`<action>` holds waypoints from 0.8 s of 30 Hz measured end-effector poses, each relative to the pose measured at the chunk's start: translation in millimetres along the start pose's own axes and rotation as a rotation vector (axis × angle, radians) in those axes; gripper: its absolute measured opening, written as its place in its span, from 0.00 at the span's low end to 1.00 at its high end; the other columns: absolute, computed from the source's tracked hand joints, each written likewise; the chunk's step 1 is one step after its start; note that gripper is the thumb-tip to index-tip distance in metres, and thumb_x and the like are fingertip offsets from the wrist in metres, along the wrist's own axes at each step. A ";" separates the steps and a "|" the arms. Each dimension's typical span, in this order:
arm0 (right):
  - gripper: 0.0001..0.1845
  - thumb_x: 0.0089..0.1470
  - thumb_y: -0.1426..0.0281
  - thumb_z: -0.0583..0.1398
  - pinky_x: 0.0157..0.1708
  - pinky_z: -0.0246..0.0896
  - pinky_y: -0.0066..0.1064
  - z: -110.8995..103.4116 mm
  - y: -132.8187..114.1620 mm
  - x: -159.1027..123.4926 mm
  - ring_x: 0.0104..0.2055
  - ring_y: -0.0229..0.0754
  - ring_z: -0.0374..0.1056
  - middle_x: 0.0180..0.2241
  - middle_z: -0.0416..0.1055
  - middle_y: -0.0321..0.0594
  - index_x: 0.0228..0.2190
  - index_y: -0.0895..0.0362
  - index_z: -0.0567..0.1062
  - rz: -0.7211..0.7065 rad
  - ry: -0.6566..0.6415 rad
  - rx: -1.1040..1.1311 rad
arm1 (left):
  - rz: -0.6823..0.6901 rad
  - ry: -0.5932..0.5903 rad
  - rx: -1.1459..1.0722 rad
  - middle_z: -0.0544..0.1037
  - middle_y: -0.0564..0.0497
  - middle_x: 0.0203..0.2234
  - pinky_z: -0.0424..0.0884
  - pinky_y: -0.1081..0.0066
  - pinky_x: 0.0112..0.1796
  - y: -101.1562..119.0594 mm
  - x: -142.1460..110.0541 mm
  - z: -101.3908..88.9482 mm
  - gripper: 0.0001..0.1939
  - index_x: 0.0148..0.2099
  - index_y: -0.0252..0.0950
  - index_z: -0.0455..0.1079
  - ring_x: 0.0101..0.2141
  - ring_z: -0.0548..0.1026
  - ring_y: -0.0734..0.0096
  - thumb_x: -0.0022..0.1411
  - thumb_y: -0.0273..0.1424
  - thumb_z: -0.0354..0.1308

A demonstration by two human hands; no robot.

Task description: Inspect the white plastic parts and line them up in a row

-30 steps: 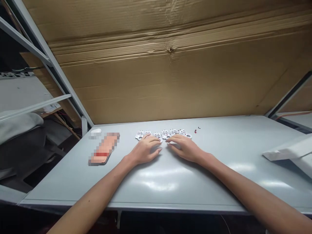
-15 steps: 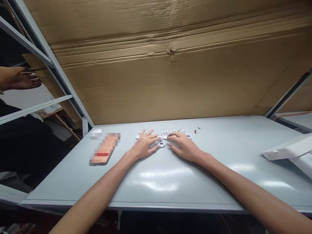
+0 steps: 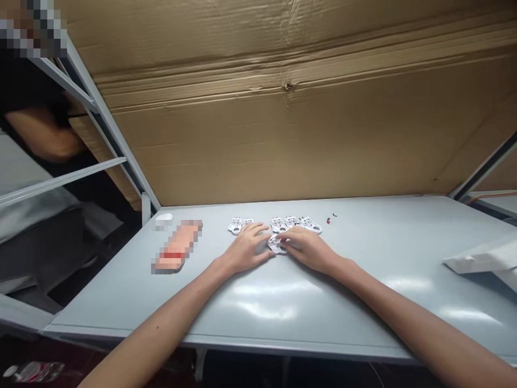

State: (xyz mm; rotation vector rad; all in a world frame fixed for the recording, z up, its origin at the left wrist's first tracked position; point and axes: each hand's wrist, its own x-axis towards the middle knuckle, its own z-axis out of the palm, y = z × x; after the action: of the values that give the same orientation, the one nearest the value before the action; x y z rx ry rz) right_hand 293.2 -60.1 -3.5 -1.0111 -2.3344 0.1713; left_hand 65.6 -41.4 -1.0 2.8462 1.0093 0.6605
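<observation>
Grey tabletop [image 3: 258, 296], white part [image 3: 275, 243] aslant, ring [image 3: 278, 251] nearward

The table [image 3: 375, 237] carries white parts [image 3: 278, 222], a red scrap [image 3: 328, 221], white card [image 3: 476, 262], and an orange slab [image 3: 177, 252] (pixelated) near a white item [image 3: 163, 217].

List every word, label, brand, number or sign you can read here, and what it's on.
None can be read.
Nearest white piece and the white pieces behind it: any markings too small.
Bottle label: blurred, unreadable.
Orange slab: pixelated, nothing legible.
Cardboard: no print visible.
</observation>
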 end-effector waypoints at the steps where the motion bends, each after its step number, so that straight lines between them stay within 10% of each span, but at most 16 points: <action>1: 0.13 0.63 0.73 0.54 0.38 0.67 0.39 -0.4 0.8 -0.3 0.38 0.49 0.72 0.36 0.78 0.47 0.40 0.56 0.79 0.007 -0.005 -0.017 | 0.000 -0.006 0.004 0.72 0.41 0.57 0.60 0.49 0.60 0.4 0.0 -0.7 0.19 0.56 0.37 0.71 0.60 0.65 0.50 0.66 0.39 0.60; 17: 0.15 0.60 0.76 0.50 0.32 0.64 0.35 5.6 -8.9 2.9 0.33 0.44 0.68 0.32 0.74 0.43 0.32 0.54 0.76 -0.012 -0.021 -0.060 | -0.049 -0.009 -0.028 0.71 0.39 0.58 0.61 0.49 0.60 2.8 -1.0 0.1 0.23 0.53 0.37 0.74 0.60 0.65 0.48 0.62 0.45 0.64; 24: 0.11 0.60 0.59 0.58 0.42 0.69 0.41 -19.6 1.3 11.7 0.37 0.45 0.73 0.34 0.76 0.42 0.35 0.54 0.74 0.416 0.351 0.647 | -0.027 0.007 -0.040 0.71 0.40 0.58 0.61 0.49 0.60 2.3 -2.8 -0.9 0.21 0.51 0.37 0.74 0.60 0.65 0.48 0.64 0.46 0.61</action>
State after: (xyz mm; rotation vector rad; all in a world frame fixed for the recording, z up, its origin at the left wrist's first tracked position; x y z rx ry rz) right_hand 298.6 -53.1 17.6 -1.0590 -1.5631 0.7853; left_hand 64.7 -45.0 -0.8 2.7926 1.0221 0.6808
